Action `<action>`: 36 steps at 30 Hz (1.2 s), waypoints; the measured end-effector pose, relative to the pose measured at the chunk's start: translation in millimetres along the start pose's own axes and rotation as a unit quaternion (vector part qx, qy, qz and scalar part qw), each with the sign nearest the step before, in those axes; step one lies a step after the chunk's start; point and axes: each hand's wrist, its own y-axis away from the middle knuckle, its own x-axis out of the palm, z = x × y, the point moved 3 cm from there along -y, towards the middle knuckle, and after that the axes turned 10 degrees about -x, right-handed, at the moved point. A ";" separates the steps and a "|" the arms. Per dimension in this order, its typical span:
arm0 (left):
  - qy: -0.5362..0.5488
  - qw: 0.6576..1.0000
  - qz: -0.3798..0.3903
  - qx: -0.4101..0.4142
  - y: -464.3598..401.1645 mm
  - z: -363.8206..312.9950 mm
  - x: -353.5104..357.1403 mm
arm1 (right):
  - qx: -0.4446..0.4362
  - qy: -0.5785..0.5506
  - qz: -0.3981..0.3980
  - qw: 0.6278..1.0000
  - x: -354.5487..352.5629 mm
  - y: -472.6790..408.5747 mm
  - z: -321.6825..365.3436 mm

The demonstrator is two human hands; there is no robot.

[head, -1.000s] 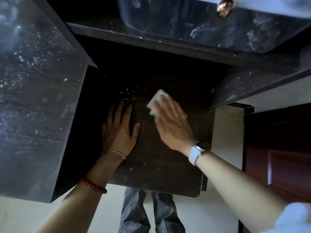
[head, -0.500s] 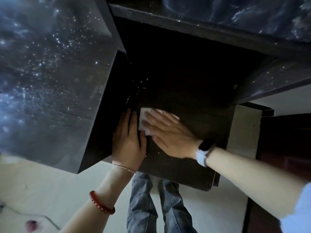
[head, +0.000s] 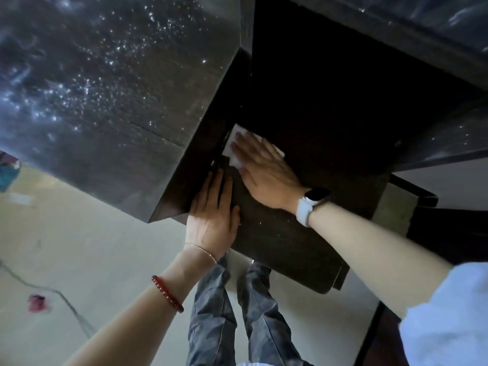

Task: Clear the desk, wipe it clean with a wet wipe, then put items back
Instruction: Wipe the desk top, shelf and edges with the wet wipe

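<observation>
1. Nearest: person's legs in grey trousers (head: 211, 320) on pale floor (head: 79, 247), below near edge of the pull-out shelf (head: 285, 247). Red blurry item (head: 37, 303) w/ dark cable on floor at left.
2. L forearm: red bead bracelet (head: 167, 294), thin chain nearer wrist.
3. Left hand (head: 212, 217) flat on shelf's near-left corner, fingers straight & together, pressing down, nothing gripped. Fingertips run along the shelf's left edge by the desk side panel.
4. R wrist: smartwatch, white strap (head: 306, 207); screen dark, no readable text. White sleeve at far right.
5. Right hand (head: 264, 170) just beyond L hand, palm down, fingers spread flat on wet wipe (head: 233, 150), pressing not pinching.
6. Wipe lies under R fingers at shelf's left edge, white corners showing past fingertips toward far-left.
7. Far: desk top (head: 105, 88), dark, dusty white specks. No brands/labels legible.
</observation>
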 end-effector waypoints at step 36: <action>-0.025 0.999 -0.042 0.022 57.4 42.8 -7.4 | 0.092 0.022 -0.083 0.992 -10.2 -34.5 -11.8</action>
